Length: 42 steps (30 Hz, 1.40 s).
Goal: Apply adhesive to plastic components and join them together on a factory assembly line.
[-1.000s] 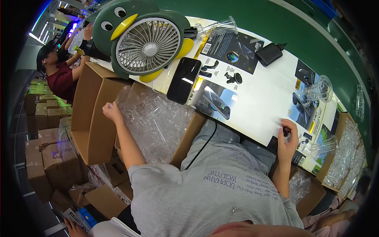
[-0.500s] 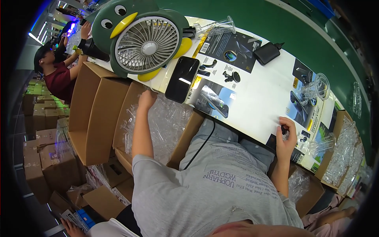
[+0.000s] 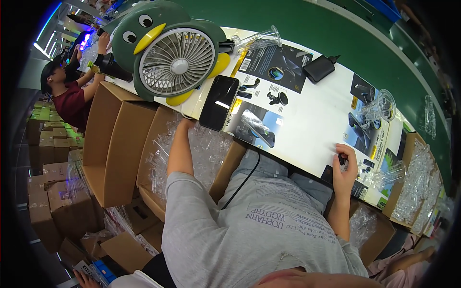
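Note:
My right hand (image 3: 347, 165) rests at the table's near edge, fingers curled round a small black object (image 3: 342, 161) whose kind I cannot make out. My left hand (image 3: 187, 123) reaches to the table edge just below the phone; its fingers are hidden there. Beneath that forearm is a cardboard box (image 3: 225, 168) filled with clear plastic pieces (image 3: 163, 153). A black phone (image 3: 219, 103) lies beside a green penguin-shaped fan (image 3: 179, 66). To the right of my right hand, a clear plastic part (image 3: 390, 175) lies on its side.
Printed card sheets (image 3: 307, 125) cover the tabletop. A black power bank-like block (image 3: 319, 69) and clear plastic vessels (image 3: 379, 106) sit on them. Another box of clear pieces (image 3: 417, 187) stands at right. Stacked cartons (image 3: 65, 199) and a co-worker (image 3: 72, 96) are at left.
My left hand has shifted slightly right and down along the table edge, its fingers now more hidden. My right hand keeps its hold on the small black object. The view has shifted a little.

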Tool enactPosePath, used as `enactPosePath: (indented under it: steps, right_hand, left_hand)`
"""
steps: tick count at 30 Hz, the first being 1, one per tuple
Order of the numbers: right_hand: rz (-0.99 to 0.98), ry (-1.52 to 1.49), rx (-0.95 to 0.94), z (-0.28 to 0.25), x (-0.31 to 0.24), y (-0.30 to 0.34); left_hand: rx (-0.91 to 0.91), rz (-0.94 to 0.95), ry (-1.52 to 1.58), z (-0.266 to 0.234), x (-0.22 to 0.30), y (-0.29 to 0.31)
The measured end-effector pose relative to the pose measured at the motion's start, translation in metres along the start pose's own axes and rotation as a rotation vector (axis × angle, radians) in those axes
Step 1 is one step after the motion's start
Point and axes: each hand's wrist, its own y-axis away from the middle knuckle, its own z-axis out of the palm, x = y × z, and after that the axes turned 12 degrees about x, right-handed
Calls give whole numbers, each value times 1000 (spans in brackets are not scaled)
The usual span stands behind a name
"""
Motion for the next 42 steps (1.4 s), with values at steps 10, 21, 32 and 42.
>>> enactPosePath:
  steps: [10,21,32,42]
  right_hand:
    - [-3,-16,18,0,0,0]
    - [-24,-9,25,-1,-1,-1]
    - [-32,-3,5,-1,4,0]
    - [-17,-6,-25,0,1,-2]
  left_hand:
    - [22,-34,419,22,-25,-26]
    - [-305,-244,606,-49,-9,-14]
    - [113,-567,163,-64,16,36]
    - [453,-629,175,-131,58,115]
